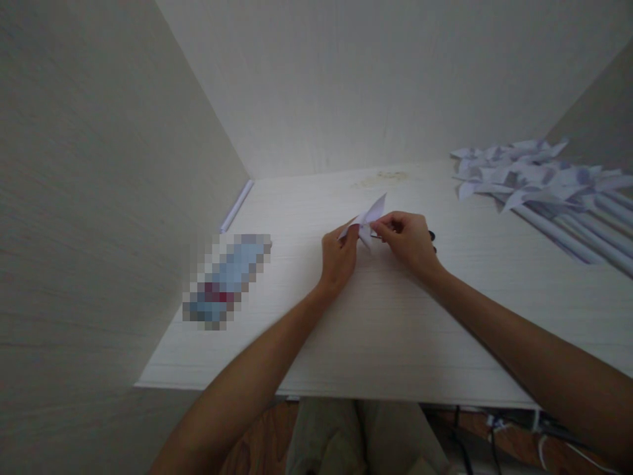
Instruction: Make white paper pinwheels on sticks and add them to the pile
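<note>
Far left of the left hand: a thin white rolled-paper stick (236, 206) lies along the foot of the side wall, long axis running away from the person. Nearer, left of that hand, a pixelated bluish oblong object (226, 280) with a red patch lies on the white wood-grain tabletop (376, 336); cannot tell what it is.

Left hand (339, 256): fingers curled closed, pinching the left side of a small white folded-paper pinwheel head (368, 219). Right hand (408, 243): also closed, fingertips pinched at the paper's centre, touching it from the right. Both hands meet on the paper, held just above the tabletop, roughly midway between them, so neither is clearly nearer. One pointed blade sticks up and away from the hands, toward the back wall. Something small and dark (433, 237) shows just behind the right hand, mostly hidden; cannot tell what.

Well right of the right hand: a pile of finished white-and-lilac paper pinwheels on white sticks (544, 188), heads pointing toward the back wall, sticks slanting toward the right table edge. Well apart from both hands; right hand is the closer one.
</note>
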{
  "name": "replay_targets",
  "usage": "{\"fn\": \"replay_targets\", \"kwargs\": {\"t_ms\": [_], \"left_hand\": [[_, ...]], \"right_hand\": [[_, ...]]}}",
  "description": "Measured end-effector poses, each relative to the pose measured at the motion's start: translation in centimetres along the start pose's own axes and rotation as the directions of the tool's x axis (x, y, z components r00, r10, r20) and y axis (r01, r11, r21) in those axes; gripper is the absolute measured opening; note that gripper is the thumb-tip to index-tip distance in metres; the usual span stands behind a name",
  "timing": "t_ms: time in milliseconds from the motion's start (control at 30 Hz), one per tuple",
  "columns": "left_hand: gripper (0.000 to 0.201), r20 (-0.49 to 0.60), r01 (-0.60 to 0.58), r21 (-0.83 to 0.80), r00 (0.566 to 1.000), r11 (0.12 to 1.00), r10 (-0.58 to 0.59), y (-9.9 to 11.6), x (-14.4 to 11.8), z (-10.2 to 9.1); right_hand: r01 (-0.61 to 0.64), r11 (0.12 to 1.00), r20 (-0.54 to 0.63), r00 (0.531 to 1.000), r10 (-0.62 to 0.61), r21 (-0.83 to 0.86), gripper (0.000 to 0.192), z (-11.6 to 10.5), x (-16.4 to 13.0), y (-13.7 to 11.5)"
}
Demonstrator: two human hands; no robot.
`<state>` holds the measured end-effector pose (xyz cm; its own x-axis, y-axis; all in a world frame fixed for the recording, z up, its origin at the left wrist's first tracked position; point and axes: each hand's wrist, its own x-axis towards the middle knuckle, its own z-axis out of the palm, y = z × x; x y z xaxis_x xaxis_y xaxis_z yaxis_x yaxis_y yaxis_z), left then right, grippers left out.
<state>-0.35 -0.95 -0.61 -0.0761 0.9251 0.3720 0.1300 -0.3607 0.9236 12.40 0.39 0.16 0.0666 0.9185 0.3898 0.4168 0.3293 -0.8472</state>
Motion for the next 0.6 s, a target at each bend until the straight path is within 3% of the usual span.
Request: {"fn": "replay_targets", "kwargs": {"t_ms": [233,400,600], "left_hand": [[0.027,0.001,0.023,-0.136,1.0,0.99,-0.023,-0.2,0.1,0.2],[0.027,-0.019,0.024,-0.172,0.999,0.985,-0.028,-0.1,0.1,0.2],[0.027,-0.034,0.056,-0.165,0.997,0.985,-0.062,-0.2,0.1,0.2]], "right_hand": [[0.233,0.943,-0.086,0.962,-0.26,-0.238,0.012,0.2,-0.4,-0.1],[0.391,0.855,-0.015,0.907,-0.421,-0.342,0.013,0.2,-0.4,0.5],[0.48,0.786,0.065,0.866,-0.496,-0.39,0.018,0.1,-0.4,0.9]]}}
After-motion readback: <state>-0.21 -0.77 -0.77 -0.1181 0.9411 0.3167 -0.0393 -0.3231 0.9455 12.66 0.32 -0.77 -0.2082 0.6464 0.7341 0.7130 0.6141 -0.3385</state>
